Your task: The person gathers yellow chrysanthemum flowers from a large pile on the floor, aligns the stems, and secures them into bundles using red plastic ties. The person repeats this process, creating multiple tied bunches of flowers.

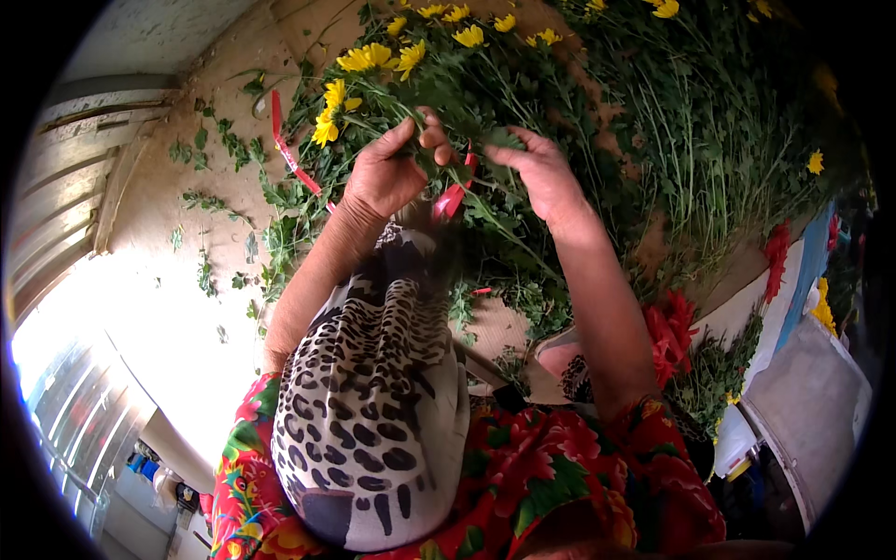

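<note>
My left hand [393, 164] is curled around the upper stems of a few yellow chrysanthemums [327, 124], whose heads point up and to the left. A long green stem [514, 238] slants from this hand down to the right, beneath my right forearm. To the right of it, my right hand [547, 175] has a green leaf [508, 139] between its thumb and fingers; the leaves there are blurred. A red ribbon strip [453, 199] hangs between the two hands. Another red strip [294, 166] with printing lies left of my left hand.
Cut chrysanthemum stems [689, 154] lie in a thick layer at right and back. Loose leaves [234, 143] litter the brown board [150, 178] at left. A leopard-print cloth [371, 392] covers the lower middle view. Red ribbons [670, 332] lie beside my right forearm, near a pale panel [805, 399].
</note>
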`<state>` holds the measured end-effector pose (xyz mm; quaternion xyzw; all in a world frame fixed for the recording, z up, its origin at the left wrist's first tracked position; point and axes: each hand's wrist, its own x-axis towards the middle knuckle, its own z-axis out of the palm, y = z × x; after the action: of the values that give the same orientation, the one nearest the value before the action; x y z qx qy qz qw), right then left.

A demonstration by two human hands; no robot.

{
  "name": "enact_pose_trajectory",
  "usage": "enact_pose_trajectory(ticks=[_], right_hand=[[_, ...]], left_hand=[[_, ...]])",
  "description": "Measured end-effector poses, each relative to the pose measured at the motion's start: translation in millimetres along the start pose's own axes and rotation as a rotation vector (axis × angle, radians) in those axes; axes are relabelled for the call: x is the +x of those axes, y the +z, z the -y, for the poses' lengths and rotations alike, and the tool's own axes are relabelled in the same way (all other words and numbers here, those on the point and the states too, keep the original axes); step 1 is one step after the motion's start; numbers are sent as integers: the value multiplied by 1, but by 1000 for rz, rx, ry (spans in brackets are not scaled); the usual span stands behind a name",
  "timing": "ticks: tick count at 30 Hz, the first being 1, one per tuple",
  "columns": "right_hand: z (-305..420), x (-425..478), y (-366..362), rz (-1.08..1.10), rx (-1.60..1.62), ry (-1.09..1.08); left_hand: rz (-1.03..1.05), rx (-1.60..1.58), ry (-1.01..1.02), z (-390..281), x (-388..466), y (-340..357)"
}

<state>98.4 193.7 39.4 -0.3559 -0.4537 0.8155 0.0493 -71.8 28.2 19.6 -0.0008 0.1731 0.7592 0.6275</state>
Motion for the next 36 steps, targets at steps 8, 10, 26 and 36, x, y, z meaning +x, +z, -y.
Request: enact_pose_trajectory(ticks=[8,10,26,36], right_hand=[[-3,9,-44,-280,90,-47],[-5,11,-64,-436,155,-125],[-16,-69,-17,-139,-1279,-510],[-33,-44,-67,-140,-585,-277]], left_hand=[[56,-177,18,-1,3,-4],[-3,-173,33,-4,4,-7],[-127,36,143,1,27,-2],[-192,126,29,-7,26,-6]])
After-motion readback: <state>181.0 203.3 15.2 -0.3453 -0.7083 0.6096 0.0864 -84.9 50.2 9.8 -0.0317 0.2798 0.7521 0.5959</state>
